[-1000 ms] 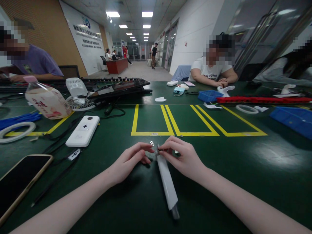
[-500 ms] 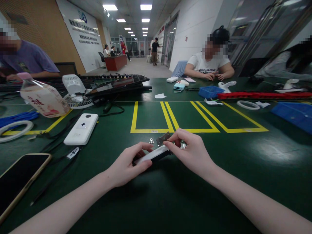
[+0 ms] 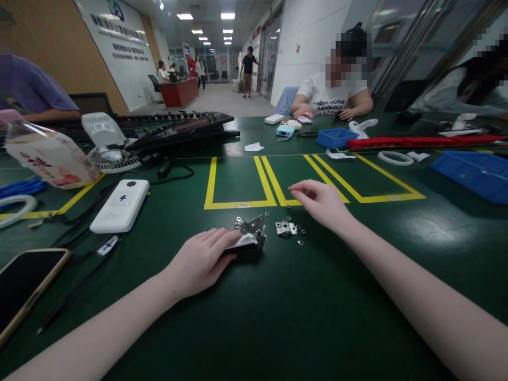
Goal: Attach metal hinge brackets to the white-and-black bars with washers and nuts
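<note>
White strip (image 3: 246, 242) beneath left hand (image 3: 200, 259)

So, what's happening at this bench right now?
A person is working bare-handed at a green table. The left hand holds a white bar down on the table, with a metal hinge piece sticking up at its far end. The right hand is open and off the bar, hovering by the yellow tape lines. A small metal bracket and loose washers lie between the hands. A person in a white T-shirt sits across the table.
</note>
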A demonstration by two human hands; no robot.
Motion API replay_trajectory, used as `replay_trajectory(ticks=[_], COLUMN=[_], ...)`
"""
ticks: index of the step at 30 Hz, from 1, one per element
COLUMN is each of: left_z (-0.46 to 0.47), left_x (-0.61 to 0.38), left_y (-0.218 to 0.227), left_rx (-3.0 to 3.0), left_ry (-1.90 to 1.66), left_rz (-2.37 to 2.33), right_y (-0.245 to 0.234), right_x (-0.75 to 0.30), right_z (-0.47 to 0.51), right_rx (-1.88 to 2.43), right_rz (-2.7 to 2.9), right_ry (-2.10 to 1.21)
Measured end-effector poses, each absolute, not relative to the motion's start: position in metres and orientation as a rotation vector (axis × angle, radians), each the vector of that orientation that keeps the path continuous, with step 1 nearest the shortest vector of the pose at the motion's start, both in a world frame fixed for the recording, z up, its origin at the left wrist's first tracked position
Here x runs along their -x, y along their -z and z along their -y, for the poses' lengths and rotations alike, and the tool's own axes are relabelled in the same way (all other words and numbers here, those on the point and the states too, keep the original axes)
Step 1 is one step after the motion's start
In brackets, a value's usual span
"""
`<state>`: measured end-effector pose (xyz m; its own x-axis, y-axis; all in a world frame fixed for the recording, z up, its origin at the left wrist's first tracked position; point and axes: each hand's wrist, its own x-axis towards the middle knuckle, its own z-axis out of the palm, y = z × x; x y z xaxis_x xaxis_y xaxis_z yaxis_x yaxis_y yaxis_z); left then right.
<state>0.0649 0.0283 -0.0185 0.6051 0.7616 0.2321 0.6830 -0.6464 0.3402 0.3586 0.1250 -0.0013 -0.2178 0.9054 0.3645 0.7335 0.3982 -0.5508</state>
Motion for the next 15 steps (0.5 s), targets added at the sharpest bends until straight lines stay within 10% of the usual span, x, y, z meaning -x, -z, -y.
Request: replay_trajectory(ticks=[15], left_z=[-0.028], left_x=[-0.064], left_y=[0.019], left_rx=[-2.592], left_ry=[-0.554], left_rz=[-1.191], right_y=[0.004], right_x=[-0.371], right_z=[-0.135], right_rx=[1.326], right_rz=[2.447], right_ry=[-0.494])
